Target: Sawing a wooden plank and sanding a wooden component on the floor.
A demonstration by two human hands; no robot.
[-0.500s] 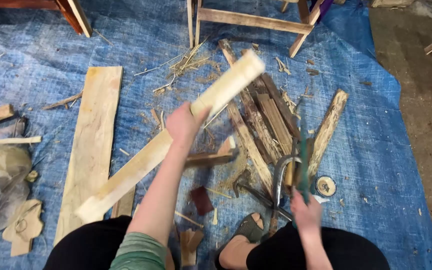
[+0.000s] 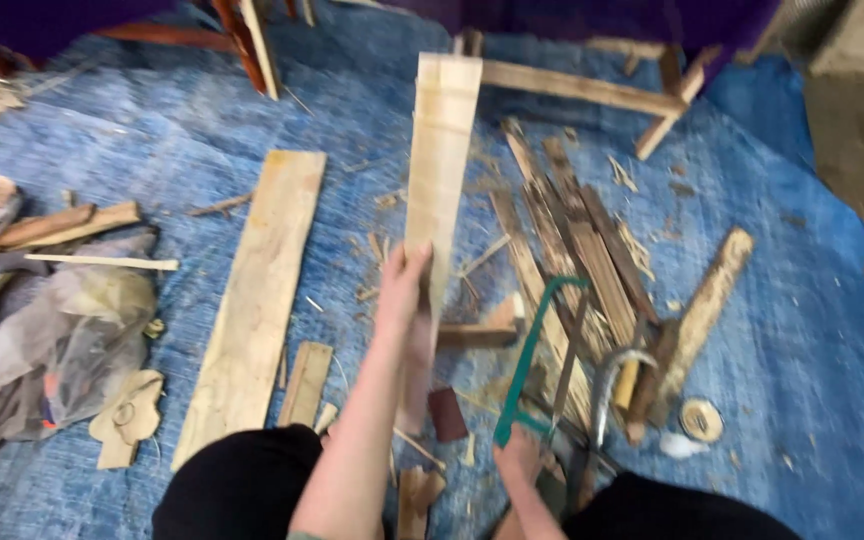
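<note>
Gripped near the lap by the right hand: a green-framed saw. Clasped mid-length by the left hand: a pale plank, raised over the blue tarp. Looked stiff, light, splintery; best held at bare edges.

On the tarp, a wide plank lies left of the raised board. Right of that board lies a bundle of slats, with a bark-edged log further right. A crumpled cloth sits near the tarp's left edge.
</note>
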